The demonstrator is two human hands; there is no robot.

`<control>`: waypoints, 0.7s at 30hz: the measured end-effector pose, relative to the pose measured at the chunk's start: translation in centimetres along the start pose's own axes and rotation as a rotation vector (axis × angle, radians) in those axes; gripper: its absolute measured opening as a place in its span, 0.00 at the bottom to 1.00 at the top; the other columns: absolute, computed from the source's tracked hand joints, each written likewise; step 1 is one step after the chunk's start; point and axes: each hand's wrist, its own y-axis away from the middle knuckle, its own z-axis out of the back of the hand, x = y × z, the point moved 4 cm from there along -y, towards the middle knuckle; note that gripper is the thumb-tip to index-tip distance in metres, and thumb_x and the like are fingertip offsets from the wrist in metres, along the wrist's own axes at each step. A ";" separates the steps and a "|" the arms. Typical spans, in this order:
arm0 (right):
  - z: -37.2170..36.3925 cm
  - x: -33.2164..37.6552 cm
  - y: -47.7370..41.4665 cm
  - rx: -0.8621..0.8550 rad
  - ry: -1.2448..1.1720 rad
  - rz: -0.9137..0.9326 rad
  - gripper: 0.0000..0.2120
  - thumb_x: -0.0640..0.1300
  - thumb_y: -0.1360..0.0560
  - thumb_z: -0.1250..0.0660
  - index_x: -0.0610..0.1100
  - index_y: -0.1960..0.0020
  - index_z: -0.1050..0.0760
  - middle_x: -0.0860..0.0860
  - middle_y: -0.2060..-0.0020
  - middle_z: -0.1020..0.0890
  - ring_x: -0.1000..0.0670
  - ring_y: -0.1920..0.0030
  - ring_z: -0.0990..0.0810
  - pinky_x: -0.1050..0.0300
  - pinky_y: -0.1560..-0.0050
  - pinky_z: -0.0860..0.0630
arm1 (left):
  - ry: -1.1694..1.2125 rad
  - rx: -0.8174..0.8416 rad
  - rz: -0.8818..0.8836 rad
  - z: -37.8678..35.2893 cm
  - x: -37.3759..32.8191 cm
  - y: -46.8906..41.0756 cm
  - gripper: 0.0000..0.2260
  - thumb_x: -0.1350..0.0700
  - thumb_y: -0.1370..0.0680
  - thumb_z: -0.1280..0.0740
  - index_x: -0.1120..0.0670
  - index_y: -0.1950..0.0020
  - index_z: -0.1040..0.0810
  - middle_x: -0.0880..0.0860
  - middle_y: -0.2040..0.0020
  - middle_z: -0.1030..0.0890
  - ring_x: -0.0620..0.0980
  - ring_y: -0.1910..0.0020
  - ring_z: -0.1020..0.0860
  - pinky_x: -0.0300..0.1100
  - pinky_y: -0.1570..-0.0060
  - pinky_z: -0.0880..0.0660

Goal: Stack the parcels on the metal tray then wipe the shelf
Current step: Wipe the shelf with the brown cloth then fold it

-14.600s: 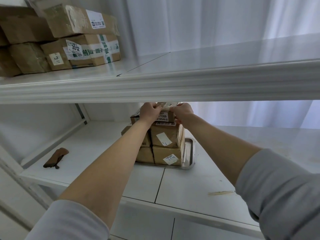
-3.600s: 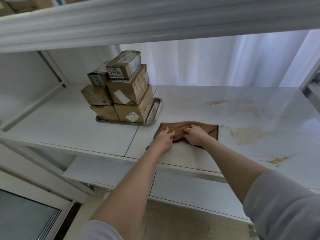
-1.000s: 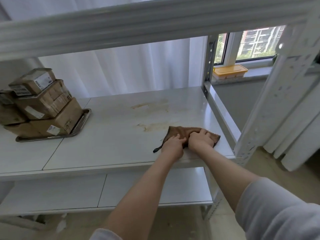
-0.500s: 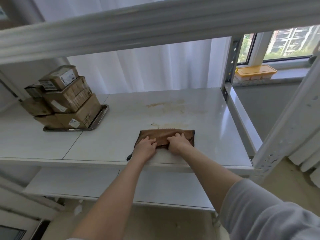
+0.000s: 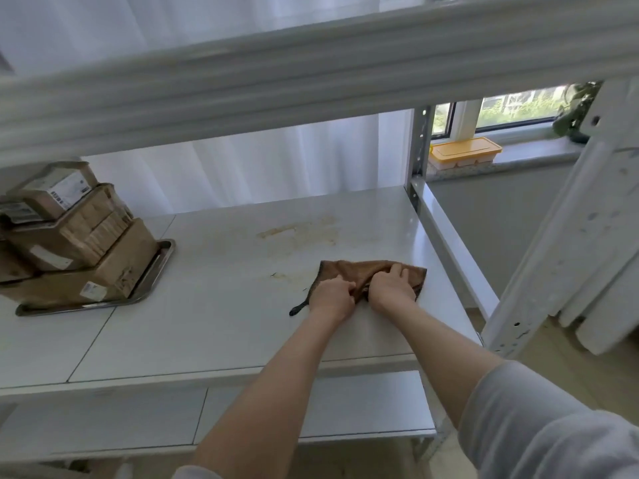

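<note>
Several brown cardboard parcels (image 5: 79, 236) stand stacked on the metal tray (image 5: 152, 274) at the left of the white shelf (image 5: 214, 305). A brown cloth (image 5: 359, 271) lies flat on the right part of the shelf. My left hand (image 5: 330, 297) and my right hand (image 5: 392, 288) press side by side on the cloth, fingers gripping its folds. Yellow-brown stains (image 5: 297, 233) mark the shelf behind the cloth, and a smaller smear (image 5: 280, 275) lies to its left.
The upper shelf's front beam (image 5: 311, 74) crosses the top of the view. A grey upright post (image 5: 420, 157) stands at the back right corner, a white post (image 5: 560, 243) at the front right. A yellow-lidded box (image 5: 465, 154) sits on the windowsill. A lower shelf (image 5: 345, 409) lies below.
Both hands have slid the cloth rightward along the shelf toward its right edge since half a second ago. The parcels and tray have not moved.
</note>
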 end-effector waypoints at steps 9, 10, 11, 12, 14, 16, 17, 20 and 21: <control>0.9 0.5 -2.4 0.016 0.053 -0.067 0.20 0.40 0.21 0.43 0.37 0.30 0.33 0.42 0.25 0.48 0.39 0.26 0.46 0.47 0.32 0.36 | 0.083 0.151 -0.046 0.0 1.7 -2.8 0.19 0.55 0.17 0.46 0.48 0.26 0.35 0.55 0.22 0.46 0.55 0.23 0.47 0.45 0.25 0.48; 0.6 1.5 -2.6 0.032 0.053 -0.033 0.20 0.39 0.21 0.43 0.37 0.30 0.32 0.42 0.25 0.47 0.40 0.25 0.47 0.47 0.32 0.36 | 0.078 0.141 -0.016 0.4 3.2 -2.9 0.19 0.55 0.17 0.46 0.48 0.25 0.36 0.55 0.22 0.46 0.56 0.23 0.47 0.45 0.25 0.48; 0.3 2.6 -2.7 0.046 0.053 0.001 0.20 0.38 0.21 0.43 0.37 0.30 0.32 0.43 0.24 0.47 0.40 0.25 0.48 0.47 0.32 0.36 | 0.074 0.130 0.015 0.8 4.8 -3.1 0.19 0.55 0.17 0.46 0.48 0.25 0.36 0.56 0.22 0.46 0.56 0.23 0.47 0.46 0.25 0.48; -0.2 3.9 -2.7 0.056 0.050 0.039 0.21 0.38 0.21 0.43 0.38 0.29 0.34 0.43 0.24 0.46 0.41 0.24 0.49 0.47 0.32 0.36 | 0.069 0.121 0.050 1.1 6.5 -3.1 0.19 0.55 0.17 0.46 0.48 0.25 0.36 0.56 0.22 0.46 0.57 0.23 0.47 0.46 0.25 0.47; -1.3 6.8 -2.5 0.077 0.039 0.123 0.24 0.38 0.21 0.44 0.39 0.26 0.39 0.44 0.24 0.44 0.42 0.23 0.51 0.46 0.31 0.36 | 0.053 0.104 0.126 1.8 10.0 -2.8 0.20 0.55 0.17 0.45 0.48 0.25 0.37 0.57 0.22 0.47 0.57 0.23 0.47 0.46 0.25 0.47; -2.6 9.9 -2.0 0.129 0.034 0.216 0.24 0.39 0.20 0.44 0.40 0.25 0.42 0.45 0.23 0.45 0.43 0.22 0.53 0.45 0.29 0.39 | 0.030 0.085 0.203 2.6 13.4 -2.2 0.21 0.55 0.17 0.45 0.48 0.24 0.39 0.57 0.22 0.47 0.57 0.23 0.47 0.47 0.26 0.46; -3.3 11.5 -1.6 0.172 0.038 0.270 0.24 0.39 0.20 0.45 0.41 0.25 0.42 0.45 0.23 0.46 0.43 0.22 0.54 0.44 0.29 0.40 | 0.023 0.068 0.244 2.9 15.2 -1.7 0.21 0.54 0.18 0.45 0.48 0.24 0.39 0.57 0.22 0.47 0.57 0.23 0.46 0.48 0.26 0.45; -5.0 15.6 -0.1 0.314 0.069 0.443 0.23 0.41 0.18 0.47 0.48 0.23 0.42 0.45 0.22 0.52 0.43 0.22 0.58 0.41 0.26 0.44 | 0.031 -0.013 0.380 3.8 19.7 -0.1 0.20 0.52 0.18 0.46 0.49 0.25 0.37 0.59 0.23 0.44 0.59 0.25 0.41 0.49 0.28 0.40; -5.4 16.4 0.3 0.350 0.074 0.487 0.23 0.42 0.18 0.47 0.52 0.23 0.41 0.46 0.22 0.53 0.43 0.22 0.58 0.42 0.25 0.47 | 0.035 -0.041 0.421 3.9 20.7 0.3 0.20 0.52 0.18 0.46 0.49 0.25 0.36 0.59 0.23 0.43 0.59 0.26 0.39 0.50 0.29 0.39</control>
